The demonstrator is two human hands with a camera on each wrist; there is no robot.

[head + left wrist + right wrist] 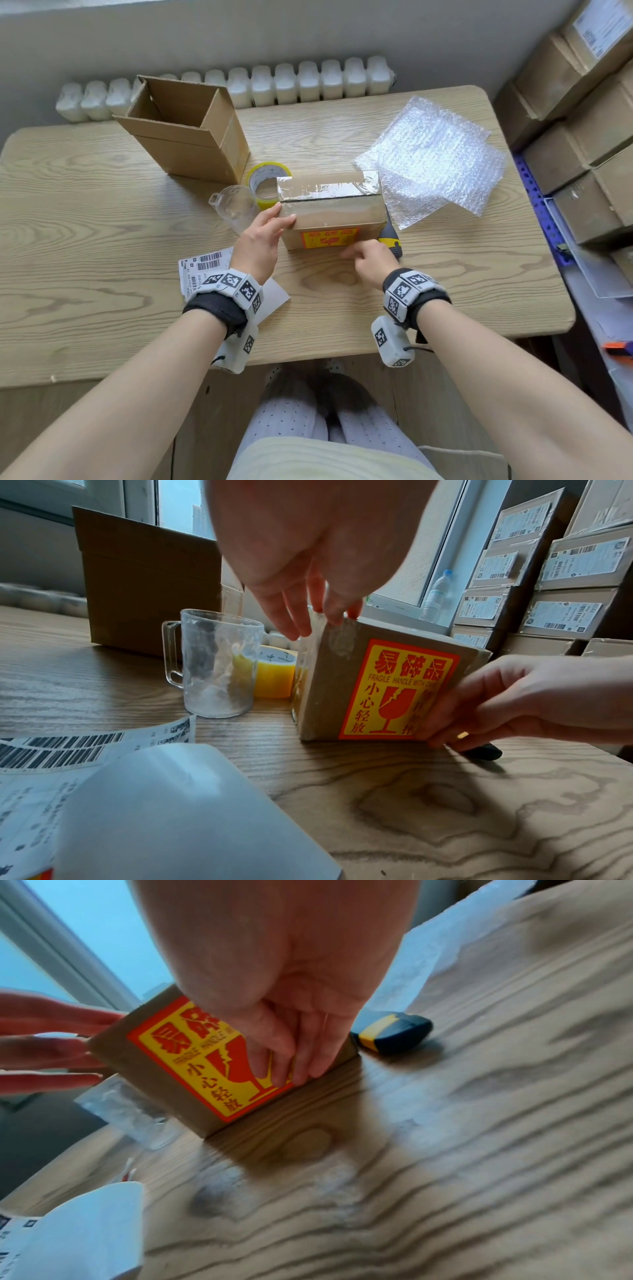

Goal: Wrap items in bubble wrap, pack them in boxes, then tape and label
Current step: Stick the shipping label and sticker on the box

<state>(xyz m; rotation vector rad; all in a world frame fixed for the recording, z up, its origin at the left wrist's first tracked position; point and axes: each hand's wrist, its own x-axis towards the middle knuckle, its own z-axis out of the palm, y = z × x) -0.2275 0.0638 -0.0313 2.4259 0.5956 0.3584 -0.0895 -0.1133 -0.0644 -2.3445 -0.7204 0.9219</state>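
Box: small taped brown cardboard box point(330, 212) with red-and-yellow fragile sticker point(394, 688), standing on the wood-grain table point(102, 212) between both hands.
Left hand: left hand point(262, 236), fingers straight, steadies the box's left end.
Right hand: right hand point(371, 255), fingers extended, presses the sticker's right edge flat.
Handling: likely light and rigid, contents breakable; best held by the two ends, clear of the glossy tape.
Nearby: clear plastic mug point(236, 205) and yellow tape roll point(265, 181) just beyond the left hand; bubble wrap sheets point(435, 161) beyond the right.
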